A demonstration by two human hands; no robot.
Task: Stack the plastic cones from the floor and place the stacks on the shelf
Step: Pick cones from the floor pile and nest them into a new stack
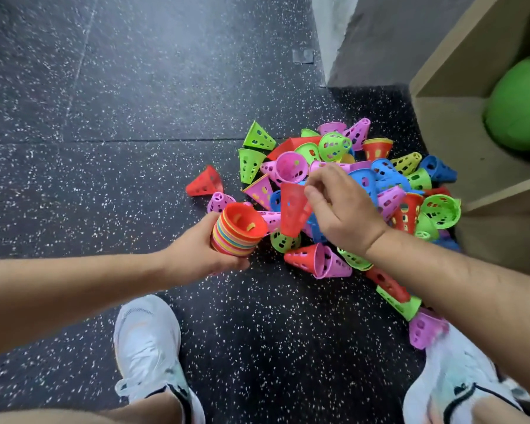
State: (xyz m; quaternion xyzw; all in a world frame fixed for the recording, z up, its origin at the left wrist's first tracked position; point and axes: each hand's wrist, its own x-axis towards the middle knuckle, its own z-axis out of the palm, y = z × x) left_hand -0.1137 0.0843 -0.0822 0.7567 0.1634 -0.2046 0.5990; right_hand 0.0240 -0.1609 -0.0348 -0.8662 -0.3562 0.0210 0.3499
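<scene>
A single wide-angle view from the person's head looks steeply down and forward at the speckled floor (pixel 104 87). It sits close above both forearms and the shoes (pixel 149 347), with the shelf (pixel 441 123) at the right edge.

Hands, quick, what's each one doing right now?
Left hand: closed around a stack of cones.
Right hand: pinching one red cone above the pile.
</scene>
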